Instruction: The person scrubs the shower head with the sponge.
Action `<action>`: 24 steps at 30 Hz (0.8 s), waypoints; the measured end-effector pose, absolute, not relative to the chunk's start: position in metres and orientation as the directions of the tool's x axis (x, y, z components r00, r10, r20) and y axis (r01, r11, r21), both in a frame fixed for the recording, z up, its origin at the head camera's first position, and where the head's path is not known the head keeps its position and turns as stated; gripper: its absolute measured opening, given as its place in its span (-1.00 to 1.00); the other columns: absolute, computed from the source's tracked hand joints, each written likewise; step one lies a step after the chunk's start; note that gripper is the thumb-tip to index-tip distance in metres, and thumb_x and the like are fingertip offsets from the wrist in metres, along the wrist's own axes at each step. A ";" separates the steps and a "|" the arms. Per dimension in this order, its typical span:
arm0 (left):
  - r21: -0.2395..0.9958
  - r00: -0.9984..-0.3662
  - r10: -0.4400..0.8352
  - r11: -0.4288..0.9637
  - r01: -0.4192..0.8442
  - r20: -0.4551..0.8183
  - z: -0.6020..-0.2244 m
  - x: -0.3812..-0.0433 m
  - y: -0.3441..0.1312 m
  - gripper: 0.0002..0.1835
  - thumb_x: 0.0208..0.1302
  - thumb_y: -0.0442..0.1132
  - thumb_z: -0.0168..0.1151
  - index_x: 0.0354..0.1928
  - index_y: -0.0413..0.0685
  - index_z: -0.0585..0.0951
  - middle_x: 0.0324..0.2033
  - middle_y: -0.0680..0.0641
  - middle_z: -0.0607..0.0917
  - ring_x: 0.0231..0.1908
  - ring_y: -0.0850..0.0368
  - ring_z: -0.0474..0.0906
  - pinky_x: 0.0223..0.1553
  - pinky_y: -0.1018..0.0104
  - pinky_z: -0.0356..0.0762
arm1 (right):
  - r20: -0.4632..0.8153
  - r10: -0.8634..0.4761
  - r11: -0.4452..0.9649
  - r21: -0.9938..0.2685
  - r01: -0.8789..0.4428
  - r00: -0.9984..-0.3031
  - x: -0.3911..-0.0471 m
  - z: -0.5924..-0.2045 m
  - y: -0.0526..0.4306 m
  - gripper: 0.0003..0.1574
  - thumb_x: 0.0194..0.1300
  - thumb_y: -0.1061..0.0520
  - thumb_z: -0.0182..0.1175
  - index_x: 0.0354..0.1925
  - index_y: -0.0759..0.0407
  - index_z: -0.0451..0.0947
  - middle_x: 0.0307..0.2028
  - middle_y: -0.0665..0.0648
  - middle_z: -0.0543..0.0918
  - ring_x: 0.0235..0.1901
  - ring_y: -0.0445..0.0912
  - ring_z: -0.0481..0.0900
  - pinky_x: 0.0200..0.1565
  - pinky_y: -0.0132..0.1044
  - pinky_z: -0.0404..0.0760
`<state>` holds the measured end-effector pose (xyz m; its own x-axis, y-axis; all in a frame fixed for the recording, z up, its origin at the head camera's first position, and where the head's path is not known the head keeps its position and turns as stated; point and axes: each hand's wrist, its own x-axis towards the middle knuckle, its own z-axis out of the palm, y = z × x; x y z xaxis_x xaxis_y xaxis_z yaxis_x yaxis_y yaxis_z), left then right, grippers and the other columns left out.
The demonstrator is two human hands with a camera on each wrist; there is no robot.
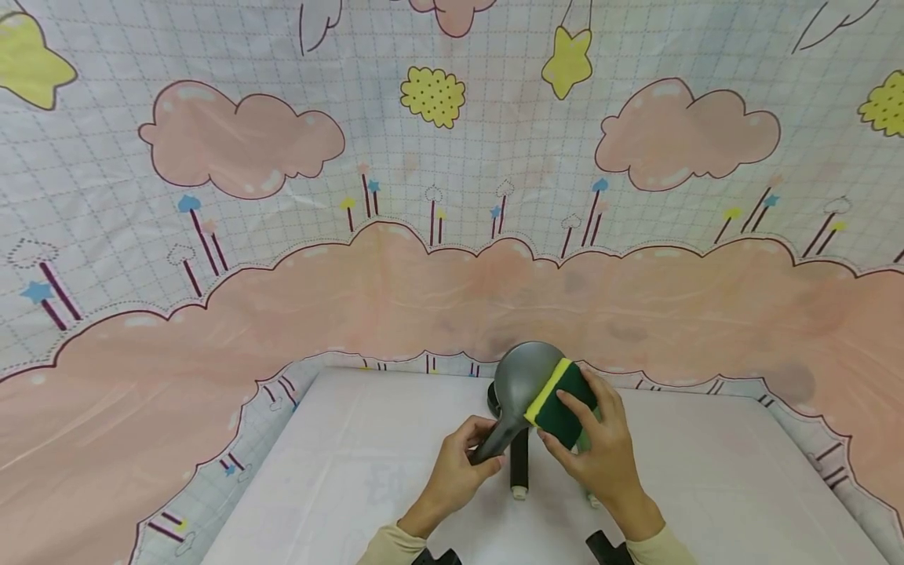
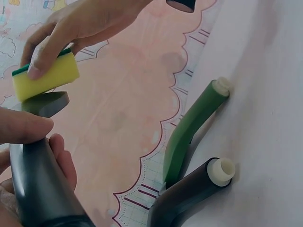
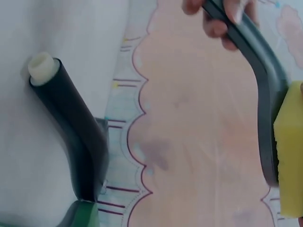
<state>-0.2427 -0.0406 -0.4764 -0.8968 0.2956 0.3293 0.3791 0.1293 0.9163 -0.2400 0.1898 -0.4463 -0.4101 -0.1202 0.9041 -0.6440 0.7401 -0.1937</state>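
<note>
In the head view my left hand (image 1: pixel 452 475) grips the handle of a grey handheld shower head (image 1: pixel 526 380), its round head tilted up and away. My right hand (image 1: pixel 610 451) pinches a yellow sponge (image 1: pixel 565 404) with a dark green scouring side. The sponge's yellow face lies against the shower head's round end, as the right wrist view shows with the sponge (image 3: pixel 289 142) at its edge. Fingers cover the green side. The left wrist view has the grey handle (image 2: pixel 42 179) close up, thumb on top.
A black shower head (image 1: pixel 519 467) lies on the white table (image 1: pixel 339 471) beneath my hands, partly hidden. Beside it lies a green shower head (image 2: pixel 194 125), mostly behind my right hand in the head view. Both have whitish connector ends. A patterned cloth (image 1: pixel 438 298) hangs behind.
</note>
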 end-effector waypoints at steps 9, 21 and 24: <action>0.923 -0.901 0.296 0.121 0.365 0.318 -0.478 -0.244 -0.040 -0.57 0.11 -0.44 0.37 0.03 -0.04 0.56 -0.11 -0.12 0.72 -0.16 0.28 0.63 -0.14 0.43 0.58 | 0.908 -0.232 0.724 -0.079 -0.685 -0.349 -0.234 -0.451 0.171 -0.32 0.29 -0.42 0.11 0.04 0.04 0.63 0.28 0.37 0.44 0.21 0.23 0.38 0.45 -0.42 0.02; 0.928 -0.910 0.300 0.146 0.342 0.288 -0.448 -0.227 -0.040 -0.62 0.09 -0.51 0.32 -0.02 -0.15 0.57 -0.16 -0.18 0.71 -0.18 0.12 0.64 -0.14 0.43 0.55 | 0.916 -0.202 0.715 -0.104 -0.692 -0.346 -0.236 -0.443 0.179 -0.28 0.26 -0.44 0.13 0.03 0.09 0.63 0.25 0.40 0.46 0.18 0.22 0.39 0.42 -0.48 0.08; 0.920 -0.906 0.304 0.164 0.356 0.296 -0.451 -0.227 -0.040 -0.61 0.08 -0.50 0.35 -0.02 -0.13 0.58 -0.17 -0.16 0.72 -0.18 0.17 0.63 -0.15 0.42 0.54 | 0.912 -0.170 0.725 -0.140 -0.674 -0.372 -0.237 -0.442 0.183 -0.25 0.25 -0.46 0.13 0.04 0.10 0.62 0.26 0.39 0.45 0.21 0.21 0.38 0.39 -0.54 0.09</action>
